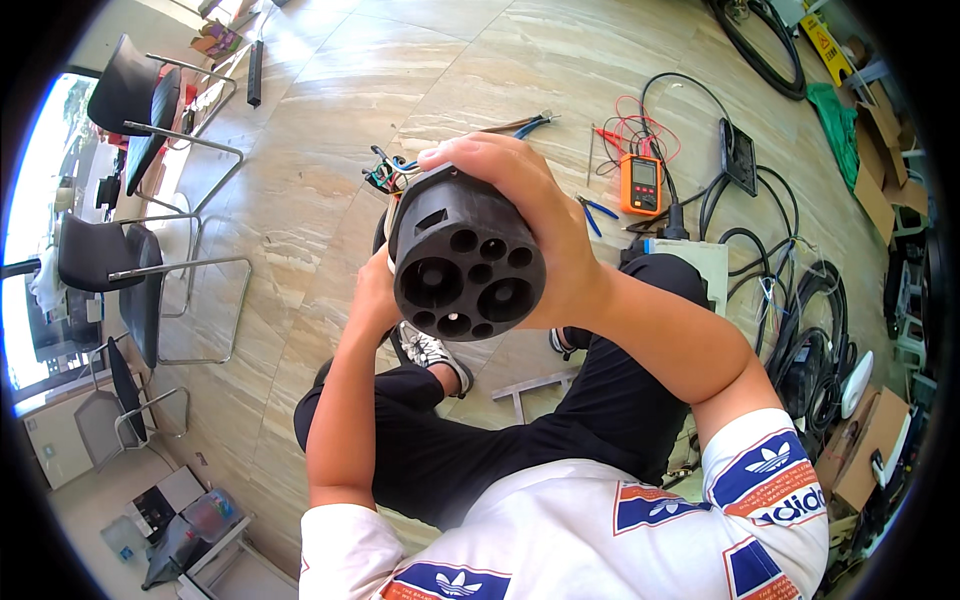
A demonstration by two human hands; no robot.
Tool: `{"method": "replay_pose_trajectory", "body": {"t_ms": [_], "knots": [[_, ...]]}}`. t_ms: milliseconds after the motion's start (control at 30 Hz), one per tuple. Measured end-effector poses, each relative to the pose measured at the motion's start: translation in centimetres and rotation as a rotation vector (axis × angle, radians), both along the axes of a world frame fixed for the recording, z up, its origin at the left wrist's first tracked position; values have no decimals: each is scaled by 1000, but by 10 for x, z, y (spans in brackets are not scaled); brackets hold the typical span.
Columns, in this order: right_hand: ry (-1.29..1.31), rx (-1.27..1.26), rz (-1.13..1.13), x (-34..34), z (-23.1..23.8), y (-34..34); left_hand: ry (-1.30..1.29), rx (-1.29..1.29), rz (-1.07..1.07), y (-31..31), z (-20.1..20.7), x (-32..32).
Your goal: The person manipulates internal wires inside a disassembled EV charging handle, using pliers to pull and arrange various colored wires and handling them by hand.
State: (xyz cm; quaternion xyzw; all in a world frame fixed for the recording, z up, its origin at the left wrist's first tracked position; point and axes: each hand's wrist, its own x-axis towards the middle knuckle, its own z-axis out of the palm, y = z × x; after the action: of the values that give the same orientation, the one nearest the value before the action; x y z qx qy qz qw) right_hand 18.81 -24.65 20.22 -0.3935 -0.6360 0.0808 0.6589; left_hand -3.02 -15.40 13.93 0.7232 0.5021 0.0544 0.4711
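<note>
A black, round charging connector [470,283] is held up in front of me, its face of several round sockets turned toward me. My right hand [535,190] wraps over its top and right side. Low on the connector's left, my left hand [374,292] closes against its rear part; most of those fingers are hidden behind the housing. Thin coloured wires [385,172] stick out behind the connector. Beyond it on the tiled floor lies a hand tool with blue-tipped handles [535,124].
An orange multimeter [640,184] with red leads lies right of my hands, near blue-handled pliers [601,212]. Black cables [815,310] coil at the right, by cardboard boxes [875,445]. Black chairs [150,285] line the left. A metal bracket [530,388] lies between my legs.
</note>
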Motion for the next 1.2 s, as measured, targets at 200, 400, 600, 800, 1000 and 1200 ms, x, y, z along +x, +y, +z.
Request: {"method": "replay_pose_trajectory", "body": {"t_ms": [200, 400, 600, 800, 1000, 1200], "knots": [[25, 13, -50, -4, 6, 5, 26, 12, 3, 5, -13, -4], [37, -4, -15, -1, 5, 7, 18, 58, 3, 1, -3, 4], [90, 6, 31, -1, 2, 10, -9, 62, -12, 4, -10, -2], [27, -14, 90, 2, 7, 2, -103, 47, 21, 1, -12, -4], [-66, -36, 250, 8, -7, -11, -118, 233, 131, 6, -7, -1], [311, -288, 311, -26, -27, -39, -163, 570, 297, 46, -49, -54]]}}
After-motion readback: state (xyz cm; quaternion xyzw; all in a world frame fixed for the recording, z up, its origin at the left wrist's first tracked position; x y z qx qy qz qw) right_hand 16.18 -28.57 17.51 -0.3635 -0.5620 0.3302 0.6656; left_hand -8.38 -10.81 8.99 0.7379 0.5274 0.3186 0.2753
